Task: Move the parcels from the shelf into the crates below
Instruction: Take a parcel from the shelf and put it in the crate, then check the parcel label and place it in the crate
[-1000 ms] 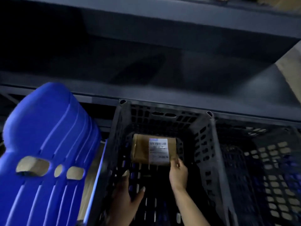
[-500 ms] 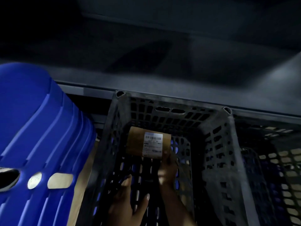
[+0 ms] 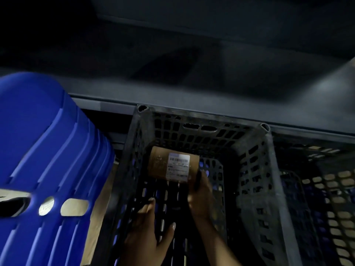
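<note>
Brown parcel (image 3: 159,167) (barcode label (image 3: 177,167), illegible) in crate (image 3: 269,160) | right hand (image 3: 201,194) grips it | left hand (image 3: 148,239) spread

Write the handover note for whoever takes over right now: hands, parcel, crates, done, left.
Left hand: open, inside the black crate, holding nothing.
Right hand: at the near right corner of the parcel; grip unclear.
The parcel lies label up at the crate's far end.
Done: this parcel is in the crate.
Left: withdraw both hands, check the dark shelf for more; none visible from here.
</note>
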{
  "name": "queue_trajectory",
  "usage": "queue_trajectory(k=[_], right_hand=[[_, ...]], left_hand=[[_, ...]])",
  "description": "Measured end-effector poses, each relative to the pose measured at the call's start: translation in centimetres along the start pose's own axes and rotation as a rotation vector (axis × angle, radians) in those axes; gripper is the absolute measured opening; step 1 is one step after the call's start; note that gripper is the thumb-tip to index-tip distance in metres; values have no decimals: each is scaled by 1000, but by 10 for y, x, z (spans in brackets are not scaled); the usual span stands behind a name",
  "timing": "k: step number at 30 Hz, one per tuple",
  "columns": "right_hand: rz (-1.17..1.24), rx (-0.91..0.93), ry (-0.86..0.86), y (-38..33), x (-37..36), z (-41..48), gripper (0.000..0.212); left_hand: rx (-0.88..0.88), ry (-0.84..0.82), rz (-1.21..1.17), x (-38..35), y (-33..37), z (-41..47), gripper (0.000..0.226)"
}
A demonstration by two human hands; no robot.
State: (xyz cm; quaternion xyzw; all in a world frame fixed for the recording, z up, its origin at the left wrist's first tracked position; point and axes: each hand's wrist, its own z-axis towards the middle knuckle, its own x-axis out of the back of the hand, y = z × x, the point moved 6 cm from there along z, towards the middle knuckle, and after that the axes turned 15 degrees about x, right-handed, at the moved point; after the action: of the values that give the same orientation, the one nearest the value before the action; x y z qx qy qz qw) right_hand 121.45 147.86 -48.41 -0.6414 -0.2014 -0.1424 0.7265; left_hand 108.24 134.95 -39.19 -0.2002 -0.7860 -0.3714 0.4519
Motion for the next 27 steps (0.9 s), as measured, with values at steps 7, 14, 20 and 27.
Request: queue_trajectory(k=[7, 14, 20, 27], right_hand=[[-587, 68, -503, -35, 40, 3, 75], [-614, 298, -404, -155, 111, 18, 74], [-568, 534, -231, -264, 180, 26, 82], [-540, 673, -63, -355, 257, 52, 81]], left_hand=[[-88, -71, 96, 43, 39, -14, 88], [-283, 44, 105, 137, 102, -32, 84], [-311, 256, 64, 233, 151, -52, 86], [-405, 426, -1, 326, 217, -81, 85]])
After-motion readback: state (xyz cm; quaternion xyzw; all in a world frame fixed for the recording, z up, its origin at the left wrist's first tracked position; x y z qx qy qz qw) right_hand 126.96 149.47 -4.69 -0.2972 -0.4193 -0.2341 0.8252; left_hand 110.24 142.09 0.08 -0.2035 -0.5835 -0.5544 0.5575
